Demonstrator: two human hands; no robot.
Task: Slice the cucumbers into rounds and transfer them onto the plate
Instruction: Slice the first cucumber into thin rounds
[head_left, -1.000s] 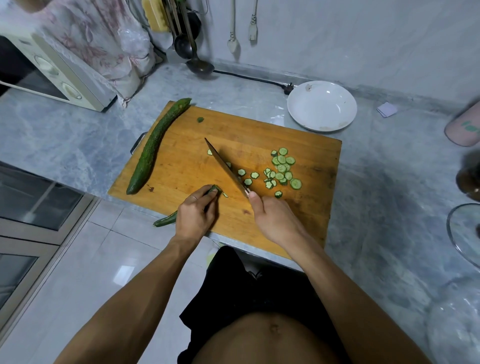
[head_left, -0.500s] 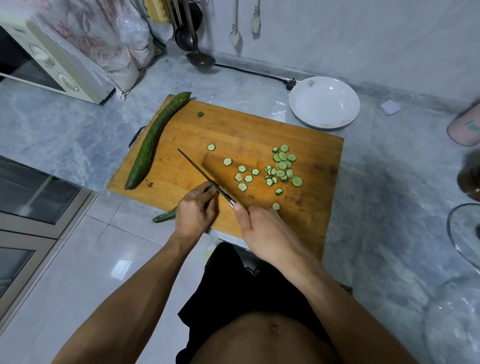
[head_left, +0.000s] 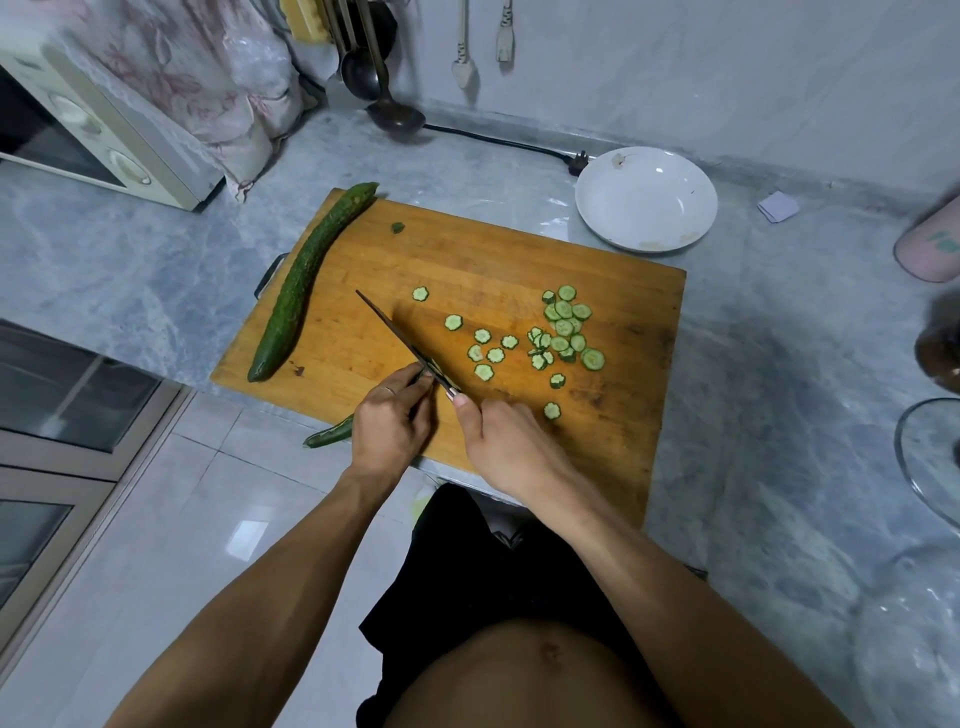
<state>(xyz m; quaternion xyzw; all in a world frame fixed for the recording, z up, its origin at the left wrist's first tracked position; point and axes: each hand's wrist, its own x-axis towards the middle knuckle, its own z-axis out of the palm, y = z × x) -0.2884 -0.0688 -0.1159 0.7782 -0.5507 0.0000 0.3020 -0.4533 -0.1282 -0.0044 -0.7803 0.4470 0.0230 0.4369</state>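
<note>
On the wooden cutting board (head_left: 623, 431) my left hand (head_left: 387, 428) holds down a thin cucumber (head_left: 330, 435) whose tail pokes off the board's near edge. My right hand (head_left: 506, 444) grips the knife (head_left: 400, 340), its blade lying right beside my left fingertips at the cucumber's cut end. Several cucumber rounds (head_left: 563, 332) lie scattered on the right half of the board. A whole long cucumber (head_left: 306, 278) rests along the board's left side. The white plate (head_left: 645, 197) stands behind the board at the right and holds no slices.
A microwave (head_left: 78, 124) sits at the back left, with a ladle (head_left: 389, 111) and a black power cord (head_left: 498, 140) along the wall. At the right edge are a pink container (head_left: 930, 247) and a glass lid (head_left: 930, 457). Grey marble counter surrounds the board.
The knife swung from a raised, flat-on position to edge down beside my left fingers, and my right hand drew closer to my left hand. A few more rounds lie loose on the board.
</note>
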